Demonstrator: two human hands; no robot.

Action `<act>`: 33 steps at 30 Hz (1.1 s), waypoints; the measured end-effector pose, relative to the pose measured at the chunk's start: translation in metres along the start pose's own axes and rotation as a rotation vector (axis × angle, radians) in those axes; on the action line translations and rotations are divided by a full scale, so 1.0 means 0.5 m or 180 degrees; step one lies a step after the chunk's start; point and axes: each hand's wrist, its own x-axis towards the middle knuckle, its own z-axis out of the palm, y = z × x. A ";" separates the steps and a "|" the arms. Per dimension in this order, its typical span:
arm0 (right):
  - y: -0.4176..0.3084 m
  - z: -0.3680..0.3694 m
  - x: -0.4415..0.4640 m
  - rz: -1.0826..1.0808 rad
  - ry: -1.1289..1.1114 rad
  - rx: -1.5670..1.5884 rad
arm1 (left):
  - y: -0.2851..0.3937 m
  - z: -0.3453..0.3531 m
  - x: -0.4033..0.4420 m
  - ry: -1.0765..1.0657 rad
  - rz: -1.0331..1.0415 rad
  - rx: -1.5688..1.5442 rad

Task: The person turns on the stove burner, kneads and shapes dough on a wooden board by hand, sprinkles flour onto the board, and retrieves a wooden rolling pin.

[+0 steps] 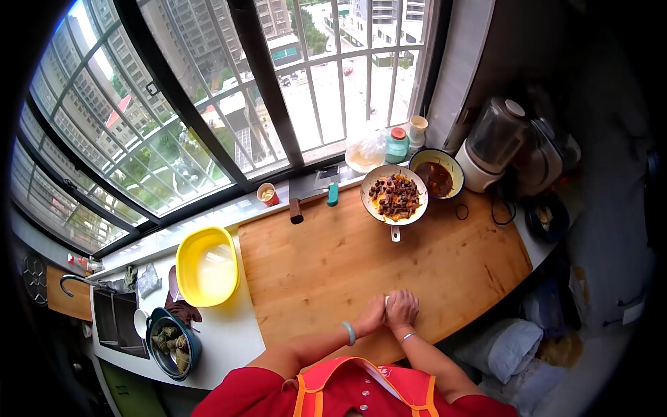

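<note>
Both my hands meet over the near part of the wooden board (313, 264). My left hand (371, 317), with a pale green bangle on its wrist, is closed and presses against the other. Curled fingers show on my right hand (402, 309), which has a thin silver bangle. A small white bit (387, 301) shows between the hands; its kind cannot be made out. Beyond them lies a white pan (394, 224) holding chopped dark and orange food. Next to it is a bowl of dark red-brown sauce (435, 178).
A cleaver (297, 211) and a teal-handled knife (333, 195) lie by the windowsill. To the left are a yellow basin (181, 267), a pot (153, 321) of wrapped dumplings and a sink (111, 320). A blender (493, 142) stands at right; bags (511, 347) lie below.
</note>
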 end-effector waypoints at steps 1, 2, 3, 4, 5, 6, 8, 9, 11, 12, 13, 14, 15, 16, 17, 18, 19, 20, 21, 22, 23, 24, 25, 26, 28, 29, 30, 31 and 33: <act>0.005 0.004 0.014 0.0038 -0.0020 -0.0020 | -0.002 -0.002 0.014 -0.0006 -0.0014 -0.0003; 0.011 0.008 0.027 0.0041 -0.0028 -0.0017 | -0.005 -0.005 0.028 -0.0105 0.0045 -0.0046; 0.016 0.012 0.038 0.0155 -0.0090 0.0048 | -0.001 -0.015 0.042 -0.0205 0.0101 -0.0088; 0.020 0.015 0.048 0.0269 -0.0153 0.0114 | 0.005 -0.023 0.055 -0.0211 0.0089 -0.0085; 0.023 0.018 0.059 0.0275 -0.0160 0.0120 | 0.011 -0.031 0.067 -0.0320 -0.0052 -0.0115; 0.026 0.021 0.072 0.0537 -0.0120 0.0309 | 0.021 -0.041 0.082 -0.0426 -0.0188 -0.0141; 0.030 0.022 0.096 0.0785 -0.0079 0.0495 | 0.054 -0.066 0.115 -0.0454 -0.0196 -0.0107; 0.028 0.020 0.109 0.1210 -0.0225 0.0600 | 0.066 -0.074 0.132 -0.0480 -0.0191 -0.0074; 0.034 0.012 0.144 0.1574 -0.0348 0.0688 | 0.071 -0.083 0.167 -0.0721 0.0075 0.0118; 0.033 0.004 0.158 0.1969 -0.0549 0.0798 | 0.065 -0.079 0.188 -0.0775 -0.0037 0.0488; 0.034 -0.009 0.165 0.2382 -0.0764 0.0905 | 0.061 -0.074 0.202 -0.0845 -0.0163 0.0854; 0.040 -0.014 0.171 0.2396 -0.0802 0.1003 | 0.087 -0.088 0.214 -0.0990 -0.0237 0.1109; 0.047 -0.009 0.167 0.2428 -0.0857 0.1095 | 0.115 -0.100 0.213 -0.1155 -0.0323 0.1354; 0.063 0.000 0.159 0.2191 -0.0904 0.1237 | 0.104 -0.089 0.211 -0.1001 -0.0030 0.1562; 0.090 0.025 0.147 0.1942 -0.0947 0.1380 | 0.091 -0.073 0.201 -0.0829 0.0265 0.1768; 0.136 0.078 0.133 0.1817 -0.0943 0.2432 | 0.118 -0.065 0.181 -0.0859 0.0466 0.2244; 0.143 0.046 0.134 0.2328 -0.1206 0.3421 | 0.150 -0.060 0.159 -0.0865 0.0676 0.2717; 0.148 0.014 0.131 0.2204 -0.1203 0.3172 | 0.180 -0.056 0.131 -0.0784 0.1076 0.3020; 0.146 -0.016 0.122 0.2102 -0.1208 0.2918 | 0.198 -0.045 0.097 -0.0711 0.1473 0.3306; 0.134 -0.045 0.098 0.2122 -0.1181 0.2895 | 0.187 -0.022 0.072 -0.0695 0.1531 0.2777; 0.119 -0.069 0.070 0.1791 -0.0980 0.2684 | 0.174 -0.006 0.058 -0.0399 0.1629 0.2093; 0.106 -0.089 0.041 0.1462 -0.0790 0.2465 | 0.166 -0.013 0.047 -0.0577 0.1350 0.1212; 0.089 -0.106 0.014 0.1468 -0.0775 0.2450 | 0.153 -0.027 0.036 -0.0753 0.1047 0.0340; 0.070 -0.117 -0.011 0.1288 -0.0521 0.2003 | 0.147 -0.038 0.026 -0.0753 0.1062 0.0336; 0.048 -0.104 -0.057 0.1137 -0.0293 0.1552 | 0.137 -0.045 -0.002 -0.0829 0.0597 0.0256; 0.046 -0.090 -0.074 0.0912 0.0101 0.1285 | 0.116 -0.030 -0.008 -0.0843 0.0589 0.0239; 0.039 -0.085 -0.072 0.0683 0.0494 0.1014 | 0.102 -0.017 -0.008 -0.0636 0.0668 0.0205; 0.038 -0.075 -0.061 0.0734 0.0479 0.1006 | 0.085 -0.004 -0.004 -0.0464 0.0736 0.0173; 0.037 -0.059 -0.053 0.0773 0.0523 0.0510 | 0.056 0.025 0.009 -0.0639 0.0410 -0.0280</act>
